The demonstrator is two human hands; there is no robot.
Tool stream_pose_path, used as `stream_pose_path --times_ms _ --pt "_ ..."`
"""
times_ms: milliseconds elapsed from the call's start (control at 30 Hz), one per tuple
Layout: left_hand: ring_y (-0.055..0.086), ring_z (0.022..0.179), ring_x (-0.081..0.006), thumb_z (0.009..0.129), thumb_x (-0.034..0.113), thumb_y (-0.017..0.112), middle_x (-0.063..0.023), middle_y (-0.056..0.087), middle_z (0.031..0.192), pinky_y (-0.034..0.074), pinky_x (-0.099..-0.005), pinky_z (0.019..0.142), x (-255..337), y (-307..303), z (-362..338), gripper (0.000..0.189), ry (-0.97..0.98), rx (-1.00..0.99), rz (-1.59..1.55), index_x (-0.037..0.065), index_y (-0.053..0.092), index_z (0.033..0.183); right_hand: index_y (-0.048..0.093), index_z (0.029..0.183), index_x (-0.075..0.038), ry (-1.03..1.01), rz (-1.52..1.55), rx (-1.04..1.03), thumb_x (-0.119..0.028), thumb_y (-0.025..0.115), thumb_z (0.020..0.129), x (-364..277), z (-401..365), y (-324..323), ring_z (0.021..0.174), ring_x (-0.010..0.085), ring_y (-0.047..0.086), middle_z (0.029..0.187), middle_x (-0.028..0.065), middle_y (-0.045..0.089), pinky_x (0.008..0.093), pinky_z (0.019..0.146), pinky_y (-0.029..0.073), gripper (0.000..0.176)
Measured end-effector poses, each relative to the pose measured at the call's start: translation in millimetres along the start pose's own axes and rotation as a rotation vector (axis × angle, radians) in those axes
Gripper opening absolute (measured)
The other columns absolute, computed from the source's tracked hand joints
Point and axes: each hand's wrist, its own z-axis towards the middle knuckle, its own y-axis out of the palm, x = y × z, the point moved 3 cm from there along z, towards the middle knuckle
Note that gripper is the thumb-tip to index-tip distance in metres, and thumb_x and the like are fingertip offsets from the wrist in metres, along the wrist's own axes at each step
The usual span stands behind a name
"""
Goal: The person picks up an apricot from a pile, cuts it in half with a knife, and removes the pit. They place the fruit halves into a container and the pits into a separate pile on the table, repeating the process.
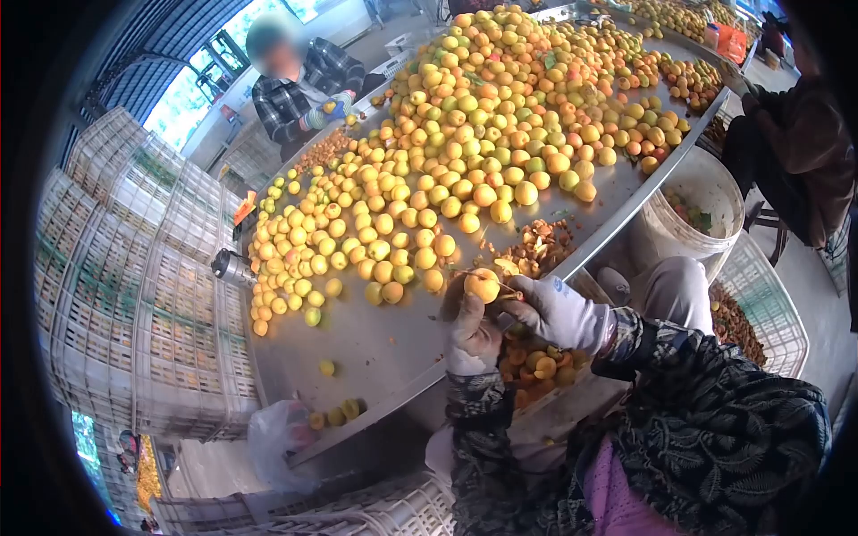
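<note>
My left hand (472,338), in a stained whitish glove, is closed around a yellow-orange apricot (483,284) with its round side up. Pressed close to the fruit's right side, my right hand (561,313) is also gloved, its fingers pinched together. A thin brownish bit shows at those fingertips; I cannot tell what it is. Below both hands sits a container of halved apricots (541,364), partly covered by my sleeves. Just beyond them, a heap of brown pits (542,248) lies on the metal table (375,348).
A large pile of apricots (483,134) spreads over the table. To the right stand a white bucket (693,201) and a crate with brown pits (737,326). Stacked plastic crates (143,286) rise at left, near a dark flask (232,267). Two people sit across and at right.
</note>
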Motion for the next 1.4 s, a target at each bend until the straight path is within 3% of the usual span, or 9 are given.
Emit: stream_pose_path --times_ms 233,433,700,767,833,933,1033,1167,1400 --pt "0.063 0.103 -0.0219 0.078 -0.003 0.074 -0.0106 0.064 0.112 0.049 -0.035 0.096 61 5 -8 0.036 0.079 -0.146 1.173 -0.001 0.062 0.113 0.058 0.116 0.003 -0.105 0.012 -0.269 -0.034 0.052 0.098 3 -8 -12 0.081 0.0353 0.064 0.083 0.0212 0.063 0.0391 0.07 0.049 0.041" --pt "0.061 0.1 -0.02 0.088 0.019 0.069 -0.0099 0.063 0.11 0.05 -0.034 0.091 1 15 -3 0.035 0.136 0.125 0.092 -0.004 0.06 0.114 0.059 0.12 0.0 -0.066 0.191 -0.091 -0.025 0.049 0.098 -14 -5 -21 0.096 0.0289 0.067 0.099 0.0173 0.07 0.037 0.083 0.052 0.035" --pt "0.064 0.092 -0.0169 0.081 0.013 0.077 -0.0069 0.066 0.098 0.052 -0.0298 0.085 33 8 -5 0.035 -0.121 -0.061 0.232 -0.003 0.063 0.11 0.064 0.109 0.0 -0.074 0.076 -0.303 -0.026 0.052 0.098 3 -4 -29 0.08 0.0308 0.068 0.086 0.0196 0.068 0.0379 0.072 0.052 0.031" --pt "0.065 0.087 -0.0158 0.075 0.01 0.082 -0.0053 0.067 0.095 0.053 -0.0285 0.082 44 12 -7 0.038 -0.075 -0.1 1.12 -0.002 0.065 0.107 0.065 0.106 0.0 -0.127 0.151 -0.291 -0.027 0.053 0.098 21 -5 -15 0.08 0.029 0.068 0.086 0.0188 0.069 0.0367 0.072 0.052 0.031" --pt "0.065 0.088 -0.0154 0.076 0.013 0.082 -0.0056 0.067 0.097 0.053 -0.029 0.083 33 -1 -7 0.038 -0.057 -0.117 1.126 0.0 0.065 0.107 0.066 0.104 0.0 -0.175 0.231 -0.276 -0.028 0.053 0.098 30 -13 -6 0.079 0.0271 0.067 0.085 0.018 0.069 0.0356 0.071 0.052 0.031" --pt "0.063 0.096 -0.017 0.08 0.017 0.079 -0.0061 0.066 0.103 0.05 -0.0319 0.09 12 12 -10 0.043 0.048 0.066 0.374 0.001 0.061 0.115 0.067 0.102 0.0 -0.114 0.284 -0.147 -0.03 0.054 0.098 28 -20 -6 0.079 0.0241 0.067 0.084 0.0148 0.07 0.0334 0.071 0.051 0.033" --pt "0.062 0.096 -0.0181 0.082 0.02 0.077 -0.0077 0.064 0.104 0.05 -0.0326 0.09 -21 32 -10 0.047 0.17 0.195 0.065 0.0 0.057 0.12 0.067 0.102 -0.001 0.082 0.707 -0.155 -0.032 0.054 0.098 16 -20 -5 0.079 0.0189 0.065 0.084 0.0107 0.07 0.0317 0.072 0.051 0.034" --pt "0.062 0.092 -0.017 0.078 0.014 0.073 -0.007 0.065 0.099 0.049 -0.0297 0.087 -6 34 -13 0.048 0.098 0.046 0.161 -0.001 0.056 0.12 0.066 0.096 0.0 -0.007 0.547 -0.077 -0.034 0.055 0.099 15 -20 -17 0.074 0.0106 0.057 0.075 0.0062 0.065 0.0302 0.068 0.048 0.035" --pt "0.059 0.096 -0.0124 0.065 0.003 0.079 -0.0039 0.066 0.098 0.045 -0.0276 0.09 32 28 -13 0.038 -0.313 -0.033 0.806 -0.002 0.067 0.101 0.066 0.09 0.004 -0.162 0.299 -0.475 -0.032 0.065 0.093 24 3 -42 0.063 0.0136 0.054 0.071 0.0149 0.064 0.0344 0.06 0.045 0.035"
